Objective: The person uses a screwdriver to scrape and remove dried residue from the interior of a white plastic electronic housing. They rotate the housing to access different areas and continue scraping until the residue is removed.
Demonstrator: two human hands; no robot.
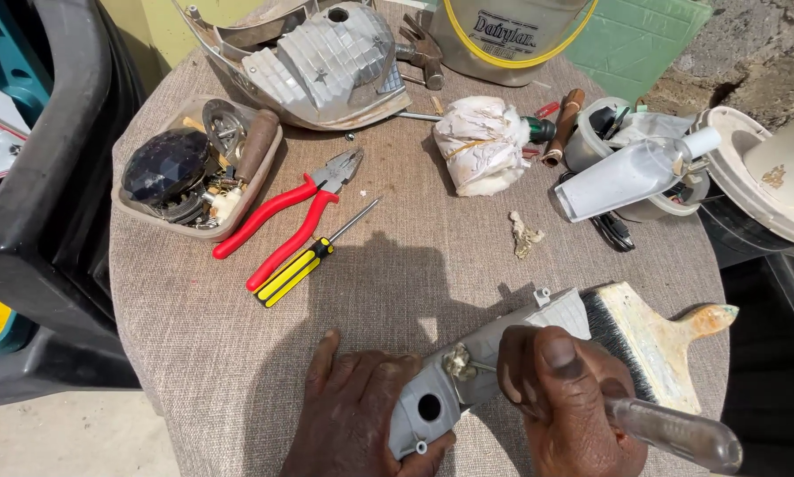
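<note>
Nearest the camera, the left hand (353,420) lies on the grey woven tablecloth (194,336), its fingers curled around the near end of a grey moulded plastic reflector housing with a round hole (450,389), pinning it to the cloth. The right hand (560,402) grips a tool with a clear plastic handle (680,433); its fingers are wrapped tight around the handle, and the tip meets the housing beside a small crumpled lump on its top face. The housing rests at the table's near edge, running from the left hand up toward the right.

Just behind it, touching its far end, lies a wide paint brush with black bristles and a paint-stained wooden handle (653,340). Further back on the left are a yellow-and-black screwdriver (313,256) and red-handled pliers (295,216), lying side by side. Beyond them sits a shallow beige tray of small metal parts (198,168). Near the middle lies a crumpled white rag (481,141), and at the far edge a larger silver ribbed reflector shell (317,62).
</note>
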